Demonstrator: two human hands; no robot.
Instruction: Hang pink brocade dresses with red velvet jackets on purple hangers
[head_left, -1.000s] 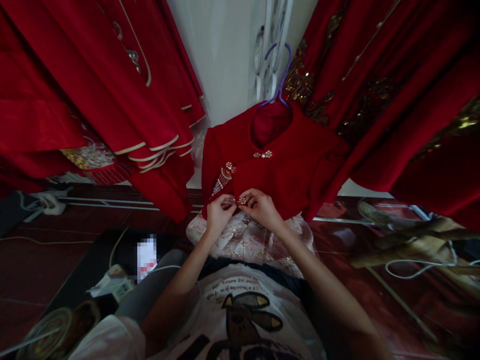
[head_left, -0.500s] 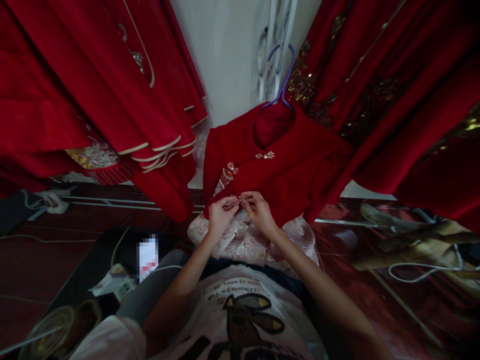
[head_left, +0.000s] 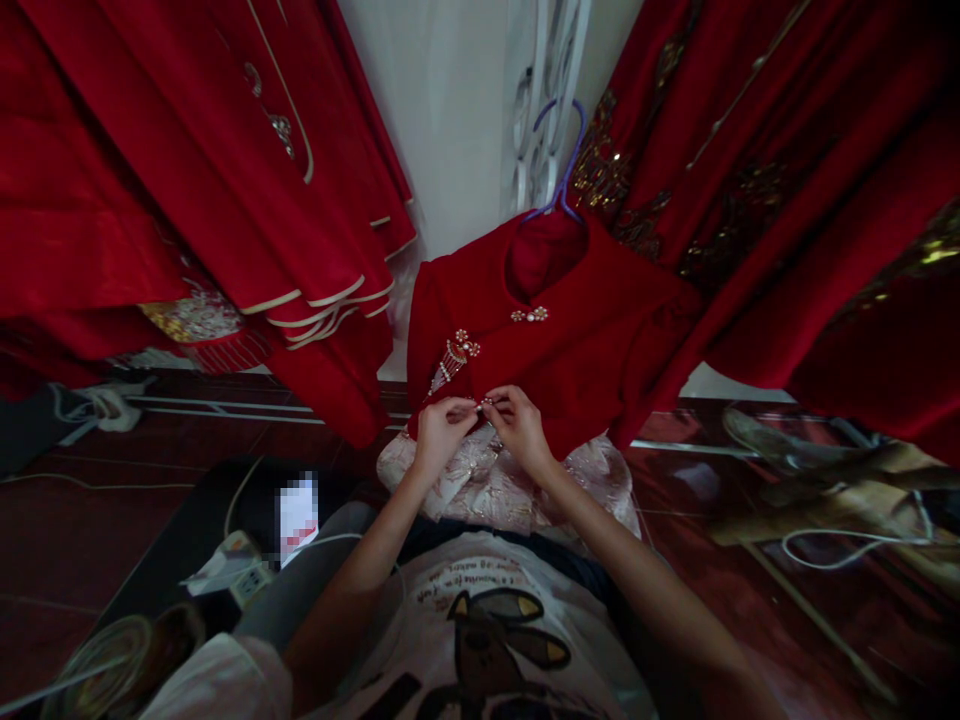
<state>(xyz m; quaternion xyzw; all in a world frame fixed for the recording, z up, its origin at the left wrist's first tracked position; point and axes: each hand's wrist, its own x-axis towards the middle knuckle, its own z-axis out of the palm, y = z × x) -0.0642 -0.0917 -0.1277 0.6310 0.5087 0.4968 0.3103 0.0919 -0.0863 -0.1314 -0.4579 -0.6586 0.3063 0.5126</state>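
A red jacket (head_left: 555, 360) hangs by a purple hanger (head_left: 574, 165), its front facing me. At its lower front edge my left hand (head_left: 444, 432) and my right hand (head_left: 519, 425) meet, both with fingers pinched. Between the fingertips is a small beaded clasp (head_left: 486, 403), mostly covered by them. Higher on the jacket sit a pearl clasp (head_left: 530, 315) at the neck and a flower-shaped beaded ornament (head_left: 456, 355) with hanging strands. Pale patterned fabric with a metallic sheen (head_left: 469, 475) lies below the jacket, over my lap.
Red garments (head_left: 300, 200) with pale piping hang on the left, and red garments with gold sequins (head_left: 757, 210) on the right. A lit phone (head_left: 297, 520) and a power strip (head_left: 244, 570) lie on a black surface at lower left. A white cable (head_left: 847, 550) runs at right.
Both hands stay at the same spot. The fingertips have drawn slightly closer together around the beaded clasp, which shows less than before. The view has shifted a little.
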